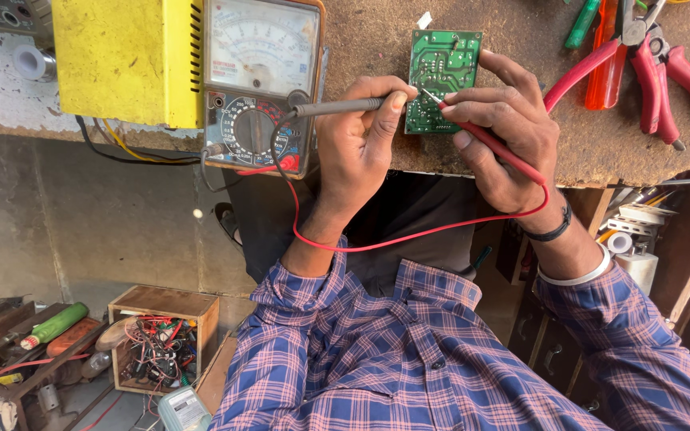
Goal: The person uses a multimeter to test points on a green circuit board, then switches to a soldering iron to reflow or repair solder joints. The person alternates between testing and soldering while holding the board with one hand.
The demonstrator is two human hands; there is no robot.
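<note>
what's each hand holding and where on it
Left hand pinches the black probe near its tip; right hand grips the red probe mid-shaft and steadies the green circuit board.

The scene is bright and evenly lit, with warm daylight on the far worktop. The yellow box is strongly lit and a little washed out on its face. The glass of the meter shows a soft pale glare but the dial is readable. Both hands throw only short, soft shadows on the green circuit board. Under the bench the space is darker, mostly at the near right. The wooden box at the near left is slightly soft. Straight lines bend a little near the edges.
</note>
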